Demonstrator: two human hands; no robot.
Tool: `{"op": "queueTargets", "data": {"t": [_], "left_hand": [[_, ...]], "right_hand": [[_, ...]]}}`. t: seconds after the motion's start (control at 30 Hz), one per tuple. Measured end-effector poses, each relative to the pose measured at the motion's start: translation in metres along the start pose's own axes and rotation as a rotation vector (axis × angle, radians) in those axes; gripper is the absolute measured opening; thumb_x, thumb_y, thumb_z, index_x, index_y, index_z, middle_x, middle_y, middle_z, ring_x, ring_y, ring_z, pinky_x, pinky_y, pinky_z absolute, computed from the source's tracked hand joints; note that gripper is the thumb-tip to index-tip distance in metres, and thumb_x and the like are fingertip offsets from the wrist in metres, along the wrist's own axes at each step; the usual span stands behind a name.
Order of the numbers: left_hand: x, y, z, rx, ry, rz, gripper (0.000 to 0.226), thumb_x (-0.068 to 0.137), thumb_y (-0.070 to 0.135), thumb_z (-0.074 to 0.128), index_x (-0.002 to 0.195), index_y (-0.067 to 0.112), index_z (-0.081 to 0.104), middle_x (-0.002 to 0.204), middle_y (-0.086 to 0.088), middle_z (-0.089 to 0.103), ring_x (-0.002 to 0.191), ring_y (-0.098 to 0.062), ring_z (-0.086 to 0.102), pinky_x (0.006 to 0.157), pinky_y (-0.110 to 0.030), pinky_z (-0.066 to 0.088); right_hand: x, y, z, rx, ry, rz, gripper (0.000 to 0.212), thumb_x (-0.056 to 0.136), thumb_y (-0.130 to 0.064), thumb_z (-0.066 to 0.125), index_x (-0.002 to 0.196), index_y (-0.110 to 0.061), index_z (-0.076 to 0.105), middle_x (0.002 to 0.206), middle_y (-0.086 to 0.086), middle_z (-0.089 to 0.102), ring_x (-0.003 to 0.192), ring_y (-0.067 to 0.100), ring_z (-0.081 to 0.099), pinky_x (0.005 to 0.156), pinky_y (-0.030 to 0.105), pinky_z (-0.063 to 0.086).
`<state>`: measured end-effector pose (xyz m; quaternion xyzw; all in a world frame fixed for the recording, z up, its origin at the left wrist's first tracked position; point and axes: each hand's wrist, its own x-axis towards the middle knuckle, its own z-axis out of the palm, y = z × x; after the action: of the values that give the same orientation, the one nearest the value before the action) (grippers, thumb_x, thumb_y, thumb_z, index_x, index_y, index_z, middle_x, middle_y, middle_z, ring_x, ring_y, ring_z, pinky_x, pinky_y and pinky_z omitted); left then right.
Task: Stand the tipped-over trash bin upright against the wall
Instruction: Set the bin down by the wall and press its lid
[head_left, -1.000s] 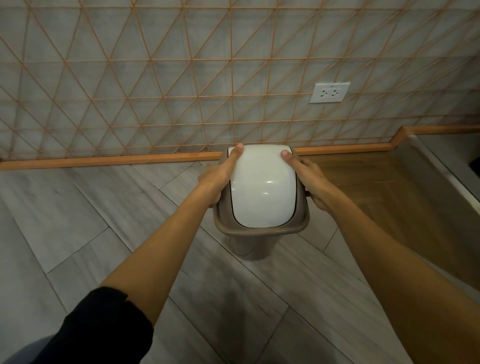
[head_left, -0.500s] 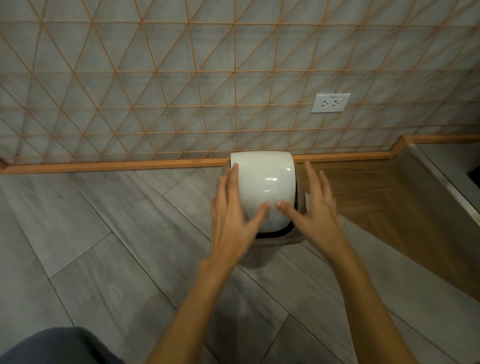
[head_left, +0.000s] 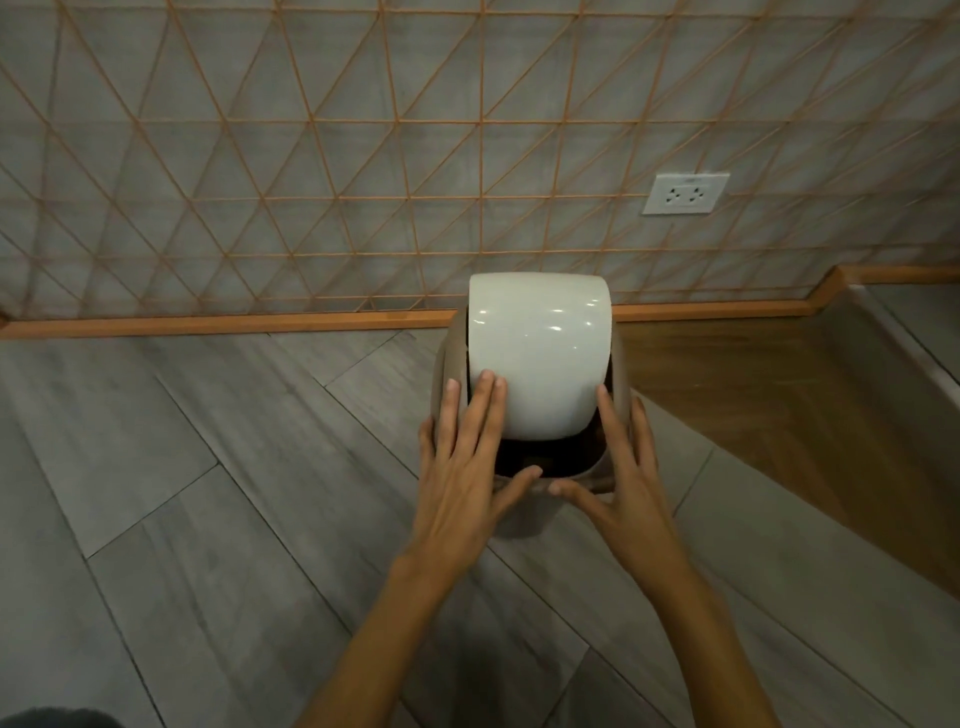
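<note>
Left hand is lying flat and spread, fingers on the white swing lid, gripping nothing. The trash bin is standing upright against the wall, lid tipped back. Right hand is also splayed wide, probably touching the rim.

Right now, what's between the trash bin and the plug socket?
In the head view, only patterned wall and orange baseboard lie between the trash bin and plug socket.

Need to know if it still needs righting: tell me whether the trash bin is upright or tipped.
Upright. The trash bin stands on the floor by the wall, white swing lid facing up and tilted ajar.
</note>
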<state>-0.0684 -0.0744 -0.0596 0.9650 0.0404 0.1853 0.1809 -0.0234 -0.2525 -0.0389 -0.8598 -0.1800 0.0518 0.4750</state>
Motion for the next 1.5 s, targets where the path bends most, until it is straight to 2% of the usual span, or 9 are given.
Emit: {"op": "queueTargets", "data": {"t": [0.1, 0.27, 0.4, 0.47, 0.63, 0.77, 0.97, 1.13, 1.5], "left_hand": [[0.010, -0.003, 0.005, 0.018, 0.032, 0.006, 0.087, 0.090, 0.064, 0.039, 0.154, 0.014, 0.008, 0.162, -0.007, 0.007, 0.150, -0.025, -0.005, 0.117, -0.049, 0.018], [0.029, -0.010, 0.011, -0.055, 0.088, -0.033, 0.094, 0.087, 0.066, 0.040, 0.152, 0.015, -0.004, 0.160, -0.007, -0.004, 0.149, -0.018, -0.010, 0.118, -0.045, 0.010], [0.047, -0.018, 0.018, -0.097, 0.128, -0.044, 0.098, 0.085, 0.066, 0.045, 0.151, 0.015, -0.008, 0.159, -0.007, -0.005, 0.147, -0.015, -0.010, 0.117, -0.043, 0.011], [0.057, -0.023, 0.022, -0.091, 0.140, -0.034, 0.100, 0.085, 0.064, 0.047, 0.151, 0.012, -0.007, 0.159, -0.006, -0.005, 0.148, -0.017, -0.008, 0.117, -0.044, 0.013], [0.082, -0.032, 0.027, -0.121, 0.162, -0.025, 0.100, 0.085, 0.064, 0.047, 0.152, 0.009, -0.002, 0.159, -0.005, -0.005, 0.149, -0.020, -0.005, 0.117, -0.051, 0.023], [0.102, -0.037, 0.031, -0.123, 0.162, -0.030, 0.099, 0.084, 0.063, 0.050, 0.151, 0.013, -0.005, 0.161, -0.007, -0.003, 0.148, -0.020, -0.007, 0.116, -0.044, 0.016], [0.128, -0.044, 0.033, -0.123, 0.127, -0.034, 0.099, 0.086, 0.059, 0.055, 0.153, 0.008, 0.003, 0.163, -0.016, 0.001, 0.150, -0.027, -0.006, 0.119, -0.049, 0.012], [0.147, -0.051, 0.034, -0.119, 0.110, -0.042, 0.101, 0.086, 0.058, 0.057, 0.153, 0.007, 0.002, 0.163, -0.017, -0.001, 0.151, -0.031, -0.004, 0.119, -0.055, 0.017], [0.179, -0.061, 0.041, -0.099, 0.113, -0.075, 0.105, 0.085, 0.062, 0.056, 0.153, 0.005, -0.001, 0.164, -0.017, -0.002, 0.151, -0.030, -0.004, 0.119, -0.058, 0.016]], "right_hand": [[0.014, 0.004, 0.001, 0.023, -0.005, -0.038, 0.098, 0.073, -0.050, 0.071, 0.144, -0.059, 0.004, 0.152, -0.028, -0.015, 0.149, 0.013, 0.002, 0.107, 0.052, 0.043], [0.040, 0.007, 0.003, 0.040, 0.006, -0.086, 0.103, 0.072, -0.046, 0.072, 0.144, -0.057, -0.001, 0.156, -0.021, -0.012, 0.147, 0.016, 0.011, 0.091, 0.003, 0.042], [0.059, 0.008, 0.005, 0.042, -0.011, -0.074, 0.104, 0.069, -0.050, 0.070, 0.144, -0.055, 0.000, 0.162, -0.009, -0.012, 0.149, 0.022, 0.009, 0.107, 0.041, 0.045], [0.070, 0.008, 0.005, 0.049, -0.013, -0.075, 0.104, 0.069, -0.050, 0.071, 0.145, -0.056, 0.000, 0.162, -0.010, -0.011, 0.149, 0.021, 0.008, 0.109, 0.049, 0.041], [0.100, 0.011, 0.006, 0.071, -0.007, -0.126, 0.104, 0.071, -0.048, 0.072, 0.149, -0.049, 0.003, 0.162, -0.011, -0.009, 0.145, 0.008, 0.006, 0.113, 0.039, 0.033], [0.124, 0.014, 0.007, 0.060, -0.011, -0.138, 0.106, 0.069, -0.051, 0.071, 0.149, -0.048, 0.002, 0.163, -0.007, -0.007, 0.148, 0.014, 0.007, 0.110, 0.032, 0.030], [0.155, 0.018, 0.009, 0.009, -0.010, -0.173, 0.103, 0.078, -0.036, 0.075, 0.151, -0.043, 0.002, 0.162, -0.005, -0.004, 0.126, -0.015, 0.006, 0.099, 0.004, 0.018], [0.179, 0.015, 0.010, 0.007, -0.036, -0.165, 0.105, 0.080, -0.030, 0.076, 0.152, -0.036, 0.000, 0.162, 0.003, -0.005, 0.148, 0.019, 0.007, 0.110, 0.027, 0.021], [0.218, 0.011, 0.009, -0.064, -0.064, -0.129, 0.110, 0.079, -0.026, 0.077, 0.154, -0.031, -0.004, 0.162, 0.010, -0.006, 0.149, 0.028, 0.004, 0.117, 0.038, 0.016]]}}
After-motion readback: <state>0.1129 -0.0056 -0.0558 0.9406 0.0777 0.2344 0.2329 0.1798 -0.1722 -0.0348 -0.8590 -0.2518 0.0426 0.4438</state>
